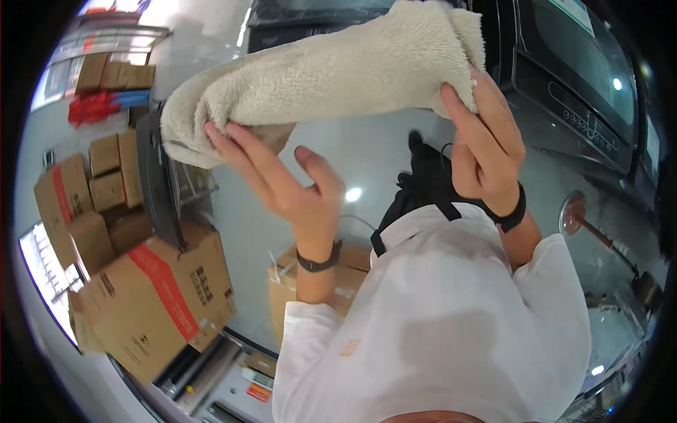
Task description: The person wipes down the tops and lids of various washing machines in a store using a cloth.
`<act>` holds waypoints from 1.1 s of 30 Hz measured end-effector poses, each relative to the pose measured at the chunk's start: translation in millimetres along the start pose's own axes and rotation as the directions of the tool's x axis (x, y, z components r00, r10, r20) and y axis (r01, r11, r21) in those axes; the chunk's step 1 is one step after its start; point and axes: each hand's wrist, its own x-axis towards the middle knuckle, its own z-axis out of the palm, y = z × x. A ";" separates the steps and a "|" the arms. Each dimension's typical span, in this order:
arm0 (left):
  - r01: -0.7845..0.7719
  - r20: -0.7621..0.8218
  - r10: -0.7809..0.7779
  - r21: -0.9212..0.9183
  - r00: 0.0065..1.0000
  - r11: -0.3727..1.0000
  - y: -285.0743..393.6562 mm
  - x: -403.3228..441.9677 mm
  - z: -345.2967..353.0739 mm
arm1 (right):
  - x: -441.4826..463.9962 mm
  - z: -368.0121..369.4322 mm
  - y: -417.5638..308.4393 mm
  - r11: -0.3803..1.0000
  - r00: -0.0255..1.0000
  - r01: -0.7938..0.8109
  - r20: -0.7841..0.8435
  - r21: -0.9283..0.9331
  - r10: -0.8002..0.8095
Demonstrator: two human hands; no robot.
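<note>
In the head view, a cream towel stretches across in front of me, folded into a long strip, its left end bunched over. My right hand grips the strip's right end, the fingers at its edge. My left hand is loosely spread: fingertips touch the lower edge near the bunched end, while the thumb stands apart from the cloth. Beyond my right hand is a black appliance with a row of controls; to my left, a large cardboard box bears red tape.
</note>
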 end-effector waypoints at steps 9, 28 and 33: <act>0.035 0.454 -0.013 -0.039 0.891 0.999 -120.1 -2.2 272.0 | -74.6 150.4 171.7 0.848 0.816 -0.365 0.306 -0.384 0.490; -0.098 0.764 0.168 -0.137 0.623 0.986 -188.4 154.8 361.7 | 55.1 263.8 203.3 0.511 0.590 -0.509 0.151 -0.692 0.793; -0.141 0.728 0.319 -0.297 0.607 0.944 -236.6 183.6 365.6 | 74.2 310.5 198.7 0.492 0.544 -0.476 0.196 -0.729 0.816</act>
